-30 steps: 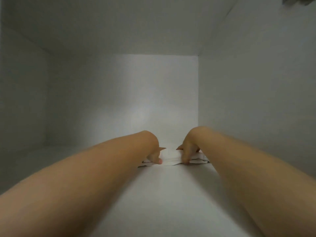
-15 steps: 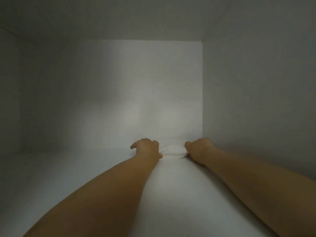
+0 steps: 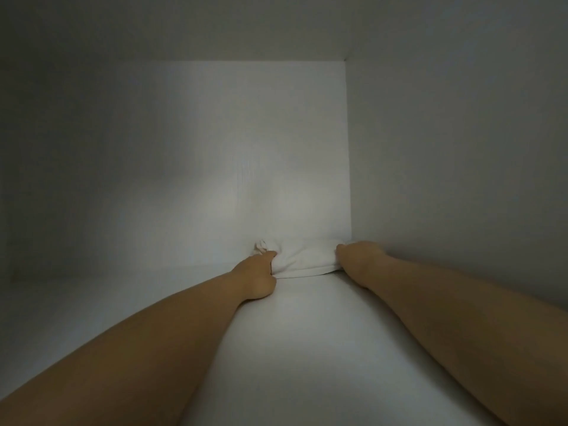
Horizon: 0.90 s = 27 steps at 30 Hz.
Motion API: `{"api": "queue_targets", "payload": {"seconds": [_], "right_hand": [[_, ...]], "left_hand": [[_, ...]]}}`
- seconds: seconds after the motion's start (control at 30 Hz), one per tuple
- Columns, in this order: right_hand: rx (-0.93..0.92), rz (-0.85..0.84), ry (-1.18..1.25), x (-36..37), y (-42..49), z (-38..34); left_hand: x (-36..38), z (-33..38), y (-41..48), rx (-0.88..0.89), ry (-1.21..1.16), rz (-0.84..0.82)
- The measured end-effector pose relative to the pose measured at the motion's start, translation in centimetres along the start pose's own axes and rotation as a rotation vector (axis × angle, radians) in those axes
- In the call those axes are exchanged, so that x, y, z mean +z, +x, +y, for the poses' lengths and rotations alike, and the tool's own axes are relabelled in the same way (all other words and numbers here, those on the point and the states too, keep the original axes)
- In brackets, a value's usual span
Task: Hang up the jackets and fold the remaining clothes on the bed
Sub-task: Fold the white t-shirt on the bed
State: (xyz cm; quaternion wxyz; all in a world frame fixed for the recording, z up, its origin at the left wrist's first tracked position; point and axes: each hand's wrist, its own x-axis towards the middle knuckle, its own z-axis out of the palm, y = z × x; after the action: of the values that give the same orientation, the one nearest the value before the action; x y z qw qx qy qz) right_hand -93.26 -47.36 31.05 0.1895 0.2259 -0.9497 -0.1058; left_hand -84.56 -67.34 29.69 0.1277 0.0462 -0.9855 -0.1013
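Both my bare arms reach deep into a white cupboard compartment, and the folded white garment [image 3: 302,259] lies at the far end of it, between my two hands. It sits flat on the shelf [image 3: 307,339], its far edge up against the back wall [image 3: 246,149] and its right end close to the right wall [image 3: 461,179], so it lies in the rear right corner.

My left hand [image 3: 256,276] is at the garment's left end. The thumb lies over the top of the cloth and the fingers curl in at its side, so I have hold of that edge, though the fingertips are hidden in the fabric. The heel of this hand rests on the shelf just in front of the cloth. Beyond my thumb a small bunched bit of the fabric [image 3: 261,245] sticks up beside the back wall.

My right hand [image 3: 359,256] is at the garment's right end, nearer the side wall. Its knuckles are bent and the fingers fold down over the cloth's edge, gripping it; the fingertips cannot be seen here either.

The garment's near edge curves in a soft fold from one hand to the other, and its middle is bare of my hands. The light is dim, and I cannot tell what sort of garment it is.
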Motion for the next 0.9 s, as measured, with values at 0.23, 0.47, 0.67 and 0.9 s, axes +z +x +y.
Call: {"api": "queue_targets", "payload": {"seconds": [0.23, 0.47, 0.67, 0.9], "right_hand": [[-0.149, 0.033, 0.046, -1.1, -1.4, -1.4], [-0.036, -0.285, 0.174, -0.4, 0.5, -2.2], [-0.131, -0.116, -0.024, -3.5, 0.5, -3.5], [-0.369, 0.183, -0.093, -11.4, -3.9, -6.6]], "left_hand": [[0.3, 1.2, -1.4, 0.206, 0.383, 0.217], [-0.1, 0.1, -0.4, 0.003, 0.276, -0.181], [-5.2, 0.9, -3.5, 0.032, 0.879, -0.067], [-9.7, 0.3, -11.8, -0.305, 0.979, 0.148]]}}
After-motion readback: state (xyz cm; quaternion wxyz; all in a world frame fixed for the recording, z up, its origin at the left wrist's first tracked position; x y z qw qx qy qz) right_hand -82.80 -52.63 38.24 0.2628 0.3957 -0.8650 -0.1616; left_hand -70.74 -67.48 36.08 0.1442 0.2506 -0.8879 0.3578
